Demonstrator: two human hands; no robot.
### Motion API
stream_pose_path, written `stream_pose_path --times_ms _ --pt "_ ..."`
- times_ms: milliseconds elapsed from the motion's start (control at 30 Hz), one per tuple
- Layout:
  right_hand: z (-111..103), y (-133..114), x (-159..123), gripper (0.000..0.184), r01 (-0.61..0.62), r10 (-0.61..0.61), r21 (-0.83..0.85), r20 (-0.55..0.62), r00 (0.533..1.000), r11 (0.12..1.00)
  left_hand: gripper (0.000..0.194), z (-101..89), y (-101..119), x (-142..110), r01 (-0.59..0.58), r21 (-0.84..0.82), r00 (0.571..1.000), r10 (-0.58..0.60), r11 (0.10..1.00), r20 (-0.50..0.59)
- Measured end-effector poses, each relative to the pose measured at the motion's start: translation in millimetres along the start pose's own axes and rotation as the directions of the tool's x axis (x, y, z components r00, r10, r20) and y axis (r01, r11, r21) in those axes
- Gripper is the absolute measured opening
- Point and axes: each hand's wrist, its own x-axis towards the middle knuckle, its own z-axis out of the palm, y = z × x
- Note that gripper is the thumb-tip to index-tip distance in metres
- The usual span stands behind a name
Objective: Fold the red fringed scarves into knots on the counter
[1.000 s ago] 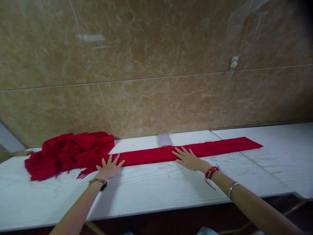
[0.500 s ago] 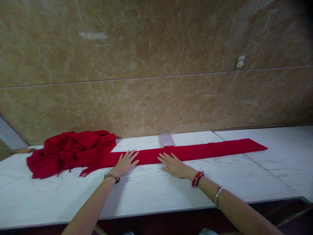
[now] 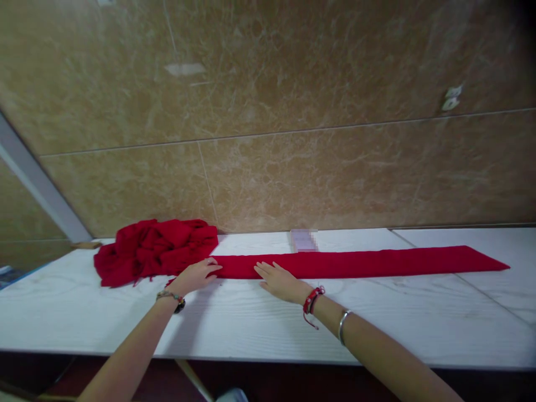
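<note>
A long red scarf (image 3: 377,263) lies folded into a narrow flat strip along the white table, its right end tapering to a point. My right hand (image 3: 283,282) rests open on the strip, palm down, fingers stretched toward the upper left. Near the strip's left end, my left hand (image 3: 195,277) touches the cloth with slightly bent, parted fingers and covers most of the fringe there. Just beyond it, a rumpled heap of red cloth (image 3: 154,251) sits at the left; whether it joins the strip cannot be made out.
The white table (image 3: 259,324) has a marble-tiled wall (image 3: 301,178) along its back edge. Behind the strip lies a small pale packet (image 3: 304,240), partly blurred. A wall socket (image 3: 451,97) is at the upper right, and a grey post (image 3: 42,178) stands at the left.
The camera view has shifted left. Both hands have slid leftward along the strip; my left hand has reached its fringed end, its fingers now more bent. The right stays flat.
</note>
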Motion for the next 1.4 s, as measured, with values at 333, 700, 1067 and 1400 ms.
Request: stream_pose_path --times_ms 333,700,1067,1400 --pt "14.6 -4.2 23.6 0.048 0.072 -0.077 -0.089 -0.051 0.996 0.993 0.044 5.6 -25.5 -19.2 0.066 0.124 0.997 -0.069 0.990 0.018" --pt "20.4 -5.3 30.5 0.051 0.150 -0.151 -0.061 -0.021 0.988 0.987 0.044 13.6 -30.7 -29.6 0.065 0.253 0.998 -0.063 0.965 -0.017" --pt "-0.7 -22.8 96.8 0.053 0.020 0.016 0.334 -0.106 0.994 0.942 0.047 -7.6 -61.2 -64.1 0.518 0.077 0.820 -0.469 0.852 -0.328" --pt "53.8 -72.6 281.3 0.094 -0.420 0.448 0.506 0.073 0.891 0.753 0.082 37.8 -132.1 -77.9 0.827 -0.216 0.469 -0.849 0.519 -0.244"
